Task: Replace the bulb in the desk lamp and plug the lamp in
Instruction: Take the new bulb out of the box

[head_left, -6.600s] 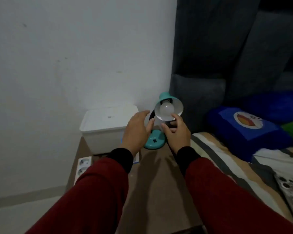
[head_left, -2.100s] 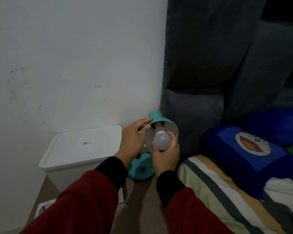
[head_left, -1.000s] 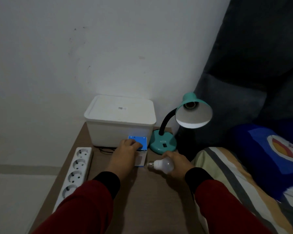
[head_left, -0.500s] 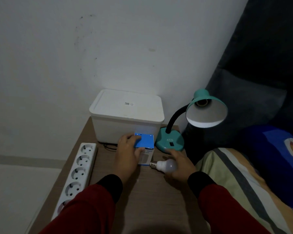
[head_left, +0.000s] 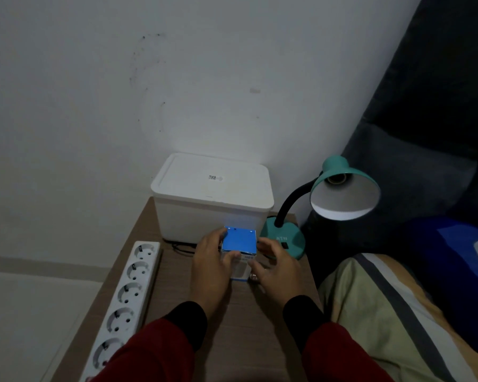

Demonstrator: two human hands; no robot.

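Holding the upright blue bulb box [head_left: 239,244] in my left hand [head_left: 213,267], right hand [head_left: 276,274] loosely open beside it; lamp [head_left: 340,194] socket empty, right.

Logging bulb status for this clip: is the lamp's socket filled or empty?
Empty: inside the teal desk lamp shade, the bare socket shows with no bulb.

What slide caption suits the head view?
Both hands grasp a blue bulb box beside the bulbless teal lamp.

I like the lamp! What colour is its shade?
Teal outside, white inside lamp shade; the head view shows it.
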